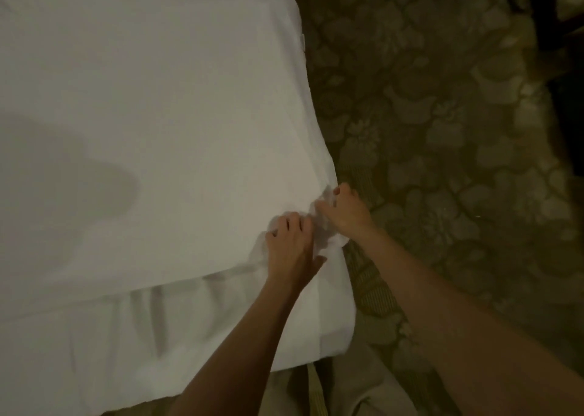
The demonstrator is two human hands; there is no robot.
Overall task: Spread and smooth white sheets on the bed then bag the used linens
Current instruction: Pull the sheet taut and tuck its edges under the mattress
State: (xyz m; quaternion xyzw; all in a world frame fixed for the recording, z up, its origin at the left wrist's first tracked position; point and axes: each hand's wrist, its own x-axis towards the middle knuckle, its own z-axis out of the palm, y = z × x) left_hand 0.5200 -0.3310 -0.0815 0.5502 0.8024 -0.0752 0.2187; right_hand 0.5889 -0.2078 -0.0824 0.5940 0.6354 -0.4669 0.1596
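white sheet [151, 105] spread flat, corner bunched

Floral-patterned carpet [442, 131] beside dark furniture [556, 20] at the far right.

Both bare forearms reach forward from the lower edge of the view, the hands close together. The left hand [292, 241] lies palm down, fingers [286, 222] bent at the knuckles, thumb stretched out to its right. The right hand [346, 208], slightly farther ahead, has its fingers curled under and pinching.
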